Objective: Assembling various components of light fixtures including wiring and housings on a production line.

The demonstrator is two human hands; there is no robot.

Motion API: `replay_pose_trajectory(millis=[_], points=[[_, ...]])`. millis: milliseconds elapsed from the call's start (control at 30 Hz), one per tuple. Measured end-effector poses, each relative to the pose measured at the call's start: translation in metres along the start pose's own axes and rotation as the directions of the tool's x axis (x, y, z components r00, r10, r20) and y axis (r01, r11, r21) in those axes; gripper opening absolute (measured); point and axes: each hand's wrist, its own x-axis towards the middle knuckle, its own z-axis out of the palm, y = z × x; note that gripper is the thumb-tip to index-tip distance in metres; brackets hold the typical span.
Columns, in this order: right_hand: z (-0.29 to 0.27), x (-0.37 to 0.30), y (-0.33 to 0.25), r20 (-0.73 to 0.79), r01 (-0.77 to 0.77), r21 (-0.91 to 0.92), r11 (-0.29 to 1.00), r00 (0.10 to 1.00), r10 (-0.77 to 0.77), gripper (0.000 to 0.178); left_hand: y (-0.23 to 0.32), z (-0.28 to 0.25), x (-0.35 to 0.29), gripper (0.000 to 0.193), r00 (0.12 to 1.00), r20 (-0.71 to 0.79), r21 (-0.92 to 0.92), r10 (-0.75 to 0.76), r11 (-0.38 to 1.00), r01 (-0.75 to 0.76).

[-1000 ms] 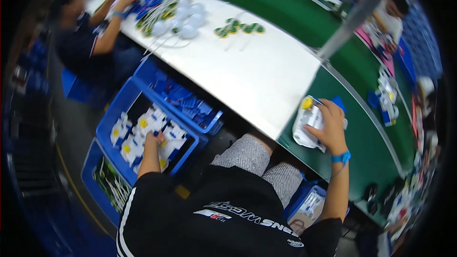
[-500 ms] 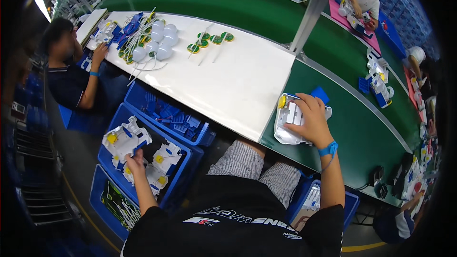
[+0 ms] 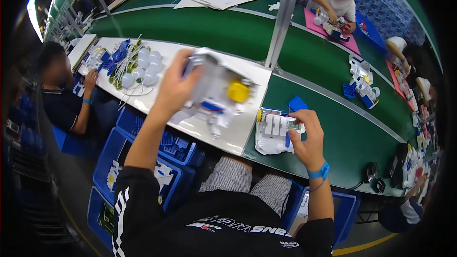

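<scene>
My left hand [image 3: 178, 83] is raised over the white tabletop and closed on a white plastic housing part [image 3: 216, 100], smeared by motion. A yellow round piece [image 3: 237, 91] and a blue piece sit on that part. On the green surface lies a second white plastic housing [image 3: 273, 135], its inside facing up. It holds white block-shaped ribs, a small green circuit board [image 3: 296, 125] and a yellow piece at its left corner. My right hand [image 3: 308, 138] grips this housing's right end, fingers and thumb curved on either side of the board.
White round bulbs [image 3: 150, 66] with cables lie on the white tabletop [image 3: 209, 131]. Blue bins [image 3: 177, 183] with housing parts stand below at left. A blue piece [image 3: 297, 103] lies behind the housing. A metal post [image 3: 283, 24] rises beyond; co-workers sit left and across.
My left hand has come up from the bin at lower left, carrying a white housing part over the tabletop. The right hand has shifted toward the right end of the lying housing. The view has turned slightly.
</scene>
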Motion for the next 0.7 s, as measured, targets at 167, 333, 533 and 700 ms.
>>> replay_pose_trajectory(millis=[167, 333, 533, 700], points=[[-0.009, 0.024, -0.035, -0.065, -0.01, -0.082, 0.997, 0.998, 0.004, 0.031, 0.088, 0.078, 0.065, 0.032, 0.929, 0.254, 0.126, 0.269, 0.943, -0.307], [-0.011, 0.049, 0.006, -0.062, -0.179, -0.264, 0.948, 0.984, 0.168, 0.025, 0.102, 0.156, 0.109, 0.036, 0.836, 0.397, 0.22, 0.38, 0.845, -0.488], [0.002, 0.06, 0.088, 0.088, -0.071, -0.725, 0.686, 0.977, 0.194, 0.011, 0.082, 0.243, 0.137, 0.041, 0.792, 0.562, 0.236, 0.239, 0.871, -0.43], [-0.024, 0.051, 0.094, 0.248, -0.225, -0.252, 0.941, 0.925, 0.287, 0.013, 0.041, 0.279, 0.154, 0.042, 0.747, 0.644, 0.249, 0.166, 0.877, -0.41]])
